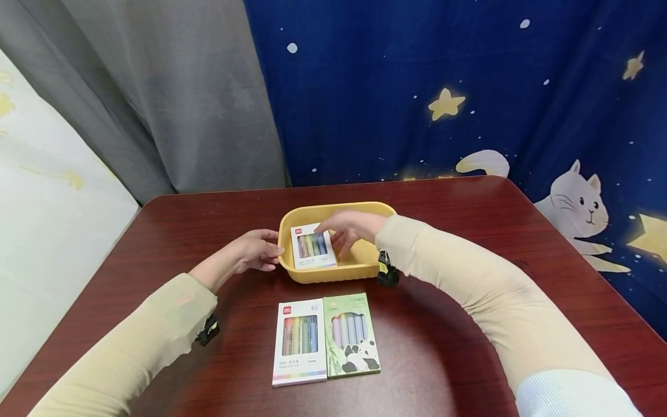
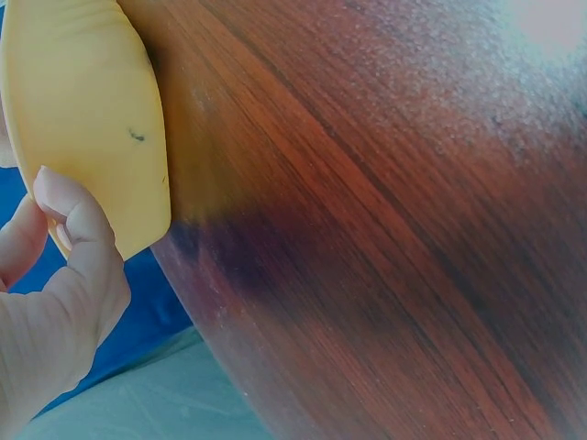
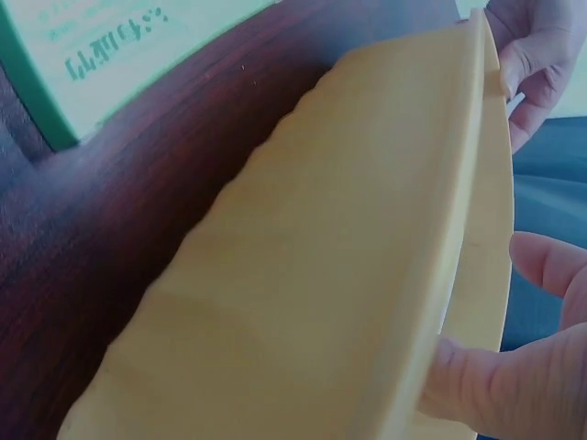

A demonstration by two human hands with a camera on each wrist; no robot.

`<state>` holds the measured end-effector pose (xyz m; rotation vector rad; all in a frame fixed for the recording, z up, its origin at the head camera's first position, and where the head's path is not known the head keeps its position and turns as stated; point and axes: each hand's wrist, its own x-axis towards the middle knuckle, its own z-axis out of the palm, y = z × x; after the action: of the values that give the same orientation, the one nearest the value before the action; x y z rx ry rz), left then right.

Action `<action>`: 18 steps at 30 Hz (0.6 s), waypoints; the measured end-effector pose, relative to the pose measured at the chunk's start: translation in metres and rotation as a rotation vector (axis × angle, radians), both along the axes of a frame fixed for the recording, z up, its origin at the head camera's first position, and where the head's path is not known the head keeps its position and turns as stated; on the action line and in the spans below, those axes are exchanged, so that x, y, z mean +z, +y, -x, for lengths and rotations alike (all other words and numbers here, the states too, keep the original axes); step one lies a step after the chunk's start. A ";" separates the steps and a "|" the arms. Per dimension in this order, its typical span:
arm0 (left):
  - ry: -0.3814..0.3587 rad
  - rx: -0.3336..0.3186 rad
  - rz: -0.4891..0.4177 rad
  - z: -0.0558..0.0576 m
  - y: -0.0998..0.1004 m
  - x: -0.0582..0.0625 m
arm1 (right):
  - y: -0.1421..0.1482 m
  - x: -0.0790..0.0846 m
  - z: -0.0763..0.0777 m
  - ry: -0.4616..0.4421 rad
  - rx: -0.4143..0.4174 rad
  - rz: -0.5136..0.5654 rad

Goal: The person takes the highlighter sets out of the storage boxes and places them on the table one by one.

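A yellow plastic basket stands on the table. Its left end is pinched at the rim by my left hand, and the left wrist view shows a fingertip against the outer wall. My right hand reaches into the basket with thumb and index finger spread apart, the index fingertip at the upper right edge of a white marker box. That box leans inside the basket's left half, window facing up. In front lie a second white marker box and a green panda-print marker box, side by side.
The dark red wooden table ends at a grey curtain and a blue starry curtain behind. A white patterned cloth hangs at the left edge. Both forearms wear beige sleeves with a black wrist device.
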<state>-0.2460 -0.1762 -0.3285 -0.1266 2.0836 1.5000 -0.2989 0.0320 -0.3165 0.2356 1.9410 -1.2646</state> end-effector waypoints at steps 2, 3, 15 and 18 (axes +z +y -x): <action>0.001 -0.002 -0.004 0.000 0.000 0.000 | -0.001 0.001 -0.001 -0.004 -0.006 0.006; 0.000 -0.003 -0.007 0.000 0.000 0.000 | -0.001 0.001 -0.001 -0.004 -0.010 0.009; -0.003 0.004 -0.012 0.000 0.000 0.000 | 0.001 0.000 0.001 0.010 -0.031 0.061; -0.003 0.006 -0.010 0.000 0.000 0.000 | 0.001 -0.004 0.003 0.020 -0.028 0.054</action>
<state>-0.2457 -0.1760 -0.3290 -0.1312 2.0746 1.5128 -0.3020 0.0326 -0.3201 0.2238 1.9236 -1.3399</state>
